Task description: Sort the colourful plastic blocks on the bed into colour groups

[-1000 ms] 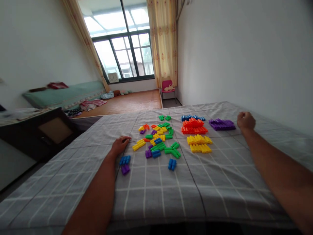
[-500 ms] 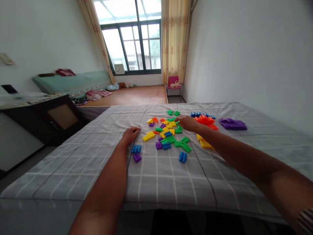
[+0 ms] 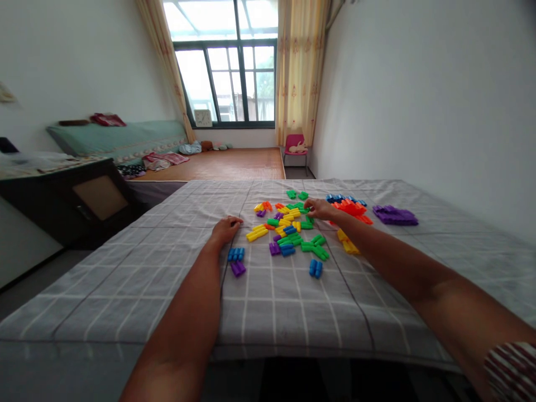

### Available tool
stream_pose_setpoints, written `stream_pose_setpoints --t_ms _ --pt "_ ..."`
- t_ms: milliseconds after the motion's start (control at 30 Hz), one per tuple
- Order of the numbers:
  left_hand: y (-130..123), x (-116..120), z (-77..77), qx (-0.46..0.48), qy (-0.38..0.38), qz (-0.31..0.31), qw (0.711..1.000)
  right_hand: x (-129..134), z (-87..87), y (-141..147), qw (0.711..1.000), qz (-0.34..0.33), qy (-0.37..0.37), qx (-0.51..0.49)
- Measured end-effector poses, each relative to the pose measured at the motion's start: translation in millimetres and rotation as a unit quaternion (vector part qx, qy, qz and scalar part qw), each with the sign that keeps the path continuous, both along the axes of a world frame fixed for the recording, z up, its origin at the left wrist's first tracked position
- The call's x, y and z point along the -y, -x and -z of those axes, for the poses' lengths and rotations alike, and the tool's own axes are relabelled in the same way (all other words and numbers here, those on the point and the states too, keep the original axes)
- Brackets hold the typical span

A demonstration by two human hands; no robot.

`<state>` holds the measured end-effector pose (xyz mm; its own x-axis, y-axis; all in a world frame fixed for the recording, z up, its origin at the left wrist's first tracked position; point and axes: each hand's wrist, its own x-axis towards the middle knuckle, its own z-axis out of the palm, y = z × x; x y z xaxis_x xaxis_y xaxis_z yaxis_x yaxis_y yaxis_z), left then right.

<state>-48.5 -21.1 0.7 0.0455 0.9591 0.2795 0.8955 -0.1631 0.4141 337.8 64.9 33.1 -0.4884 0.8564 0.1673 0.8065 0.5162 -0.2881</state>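
My left hand (image 3: 228, 228) rests on the checked cloth left of the blocks, fingers loosely apart and holding nothing. Over the far right of the loose pile, my right hand (image 3: 320, 209) has its fingers bent down and pinched at a green building block (image 3: 302, 209), which they partly hide. Scattered between the hands are yellow blocks (image 3: 257, 233), purple blocks (image 3: 274, 249), blue blocks (image 3: 287, 250) and joined green blocks (image 3: 315, 245). Closest to my left hand are a blue block (image 3: 236, 254) and a purple block (image 3: 238, 269).
Sorted by colour on the right lie orange blocks (image 3: 349, 208), dark blue blocks (image 3: 335, 199), purple blocks (image 3: 395, 215) and yellow blocks (image 3: 347, 243), partly behind my right forearm. Two green pieces (image 3: 297, 195) sit at the back. A dark cabinet (image 3: 62, 204) stands left; a pink chair (image 3: 295, 143) is beyond.
The view has shifted slightly. My right hand stays by the green blocks with only a small movement of its fingers. My left hand keeps its place on the cloth.
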Motion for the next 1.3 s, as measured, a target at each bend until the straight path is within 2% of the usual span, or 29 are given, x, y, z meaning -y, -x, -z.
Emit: stream_pose_setpoints --t_ms 167,300,367,467,567,833,933,1033,1167,1300 --pt "0 -1 -0.1 -0.003 -0.005 -0.002 1.000 4 -2.5 -6 0.998 0.037 -0.009 -0.043" --pt "-1 -1 0.4 0.000 -0.010 0.001 1.000 -3 -11.4 -2 0.997 0.005 0.070 -0.008" --pt "-2 -1 0.2 0.005 -0.011 0.001 1.000 -13 -16.8 4 0.996 0.005 0.085 -0.004" --pt "-4 2 -0.7 0.011 -0.010 0.002 1.000 -33 -21.0 15 0.997 0.070 0.009 0.005" --pt "-5 4 -1.5 0.014 -0.010 0.005 1.000 -56 -16.8 30 0.990 0.127 -0.051 0.040" --pt "-5 4 2.3 0.038 -0.010 -0.009 0.999 -101 7.2 70 0.981 0.177 -0.066 0.044" --pt "-6 5 3.7 0.045 -0.013 -0.010 0.999 -112 8.4 64 0.973 0.220 -0.063 0.012" --pt "-6 5 3.8 0.049 -0.013 -0.013 0.999 -119 9.2 43 0.969 0.245 -0.023 -0.025" --pt "-7 3 4.4 0.056 -0.012 -0.014 0.998 -119 16.2 22 0.972 0.230 0.013 -0.035" --pt "-5 2 5.2 0.062 -0.006 -0.015 0.998 -113 19.0 24 0.976 0.209 0.022 -0.048"
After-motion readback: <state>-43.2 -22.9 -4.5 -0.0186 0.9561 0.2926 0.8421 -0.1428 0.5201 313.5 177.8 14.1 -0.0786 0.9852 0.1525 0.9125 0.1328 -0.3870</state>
